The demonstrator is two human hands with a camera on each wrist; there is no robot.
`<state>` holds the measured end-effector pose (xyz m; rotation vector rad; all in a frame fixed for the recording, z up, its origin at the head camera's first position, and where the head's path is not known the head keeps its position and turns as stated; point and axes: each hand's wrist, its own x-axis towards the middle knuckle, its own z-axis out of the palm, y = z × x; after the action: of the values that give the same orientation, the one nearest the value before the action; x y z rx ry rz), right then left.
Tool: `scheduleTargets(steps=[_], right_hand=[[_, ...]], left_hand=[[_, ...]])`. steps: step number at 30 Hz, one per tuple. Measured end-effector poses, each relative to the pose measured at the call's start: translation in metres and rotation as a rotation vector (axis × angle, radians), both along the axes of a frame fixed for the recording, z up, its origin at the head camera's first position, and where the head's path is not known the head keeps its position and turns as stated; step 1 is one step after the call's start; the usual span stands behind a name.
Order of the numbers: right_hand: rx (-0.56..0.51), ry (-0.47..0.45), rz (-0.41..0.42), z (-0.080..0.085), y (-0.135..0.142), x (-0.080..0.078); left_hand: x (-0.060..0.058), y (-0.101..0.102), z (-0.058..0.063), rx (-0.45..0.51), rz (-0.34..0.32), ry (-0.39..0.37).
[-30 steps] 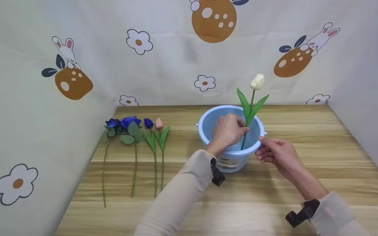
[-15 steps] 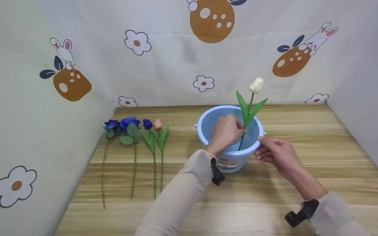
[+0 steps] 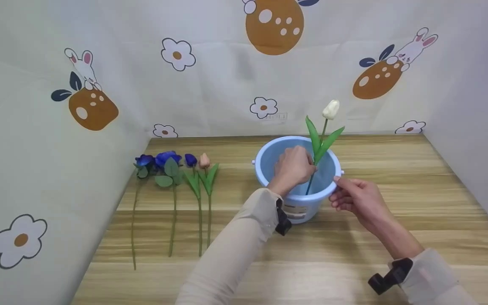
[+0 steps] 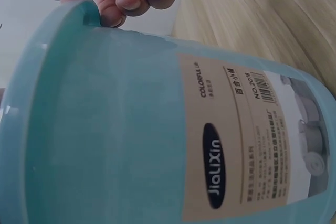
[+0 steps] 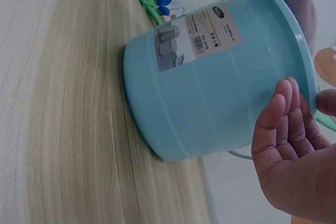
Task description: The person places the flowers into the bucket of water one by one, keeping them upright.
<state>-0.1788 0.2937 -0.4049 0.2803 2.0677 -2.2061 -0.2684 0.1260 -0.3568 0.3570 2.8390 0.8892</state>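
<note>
While a pale cloth (image 3: 223,84) printed with rabbits, fruit and flowers closes off the back and both sides, a wood-grain desk (image 3: 413,186) stretches across the space below it. On the desk, right of the middle, stands a light blue bucket (image 3: 307,198), upright, its mouth facing up. Two arms in pale sleeves reach toward it from the near edge.

Next in size come the flowers. To the left of the bucket, well apart from it, four lie in a row, heads toward the back cloth and stems toward the person: a small blue rose (image 3: 145,160), a bigger blue rose (image 3: 168,159), a blue tulip (image 3: 190,160) and a pink tulip (image 3: 204,160). A white tulip (image 3: 331,110) stands in the bucket, leaning a little to the right, its bloom and two green leaves above the rim; the stem's foot is hidden behind the front wall.

Of the hands, the left hand (image 3: 294,166) is inside the bucket's mouth, fingers curled, pinching the white tulip's stem just below the leaves. The right hand (image 3: 357,198) holds the bucket's right rim between thumb and bent fingers, the fingers below the rim outside.

Smallest is a label (image 4: 231,140) on the bucket's front, marked "JiaLiXin".
</note>
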Motion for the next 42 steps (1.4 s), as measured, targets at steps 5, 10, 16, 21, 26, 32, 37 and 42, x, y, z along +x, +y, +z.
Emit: scheduleTargets(steps=[5, 10, 16, 21, 26, 32, 37, 42], right_hand=[[-0.006, -0.005, 0.001, 0.001, 0.0, 0.001], [-0.007, -0.013, 0.002, 0.002, 0.001, 0.001], [0.003, -0.014, 0.008, 0.002, 0.001, 0.0], [0.002, -0.019, 0.004, 0.002, 0.001, 0.0], [0.001, -0.014, 0.003, 0.001, 0.0, 0.0], [-0.021, 0.013, 0.005, -0.001, -0.001, -0.001], [-0.016, 0.011, 0.01, -0.001, -0.001, -0.001], [-0.008, 0.003, 0.009, -0.001, 0.001, -0.001]], left_hand=[[-0.002, 0.001, -0.001, -0.017, -0.003, -0.013], [-0.006, 0.001, -0.003, -0.023, -0.012, -0.037], [-0.025, 0.009, -0.024, -0.063, -0.029, -0.04], [-0.03, 0.011, -0.03, -0.069, -0.046, -0.052], [-0.023, 0.01, -0.023, -0.076, -0.052, -0.062], [-0.03, 0.017, -0.034, -0.13, -0.04, -0.006], [-0.038, 0.02, -0.042, -0.115, -0.049, -0.024], [-0.039, 0.018, -0.042, -0.081, -0.054, -0.039]])
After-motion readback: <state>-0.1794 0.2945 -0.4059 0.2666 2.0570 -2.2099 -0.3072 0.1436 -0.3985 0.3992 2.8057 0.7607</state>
